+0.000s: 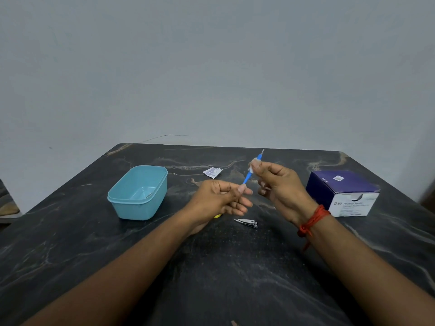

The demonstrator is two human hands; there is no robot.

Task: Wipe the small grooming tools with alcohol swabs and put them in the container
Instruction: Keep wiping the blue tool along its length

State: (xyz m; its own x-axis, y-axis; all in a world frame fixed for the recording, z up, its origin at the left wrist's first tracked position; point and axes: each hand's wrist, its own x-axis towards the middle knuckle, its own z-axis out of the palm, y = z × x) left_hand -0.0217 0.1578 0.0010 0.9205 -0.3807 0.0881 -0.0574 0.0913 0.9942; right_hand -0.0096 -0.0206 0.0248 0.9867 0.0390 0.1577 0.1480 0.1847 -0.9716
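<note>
Hands up over the table (211, 278), close together, joined by one item. Left hand (221, 198) pinches the lower end of a thin blue tool (247, 177). Right hand (280, 184) pinches a white swab (253, 164) around the upper shaft, just below the metal tip. Wiping under way on this tool, by my reading.

Teal container (131, 208) sits open, left of the hands. A faint glint shows inside, but I cannot tell if a tool lies there. Nail clipper (247, 223) lies on the table below the hands, not yet put away. A yellow item (217, 216) peeks out from under the left hand. Torn wrapper (212, 172) lies beyond the hands; swab box (348, 201) at far right. Most of the job looks left to do.
</note>
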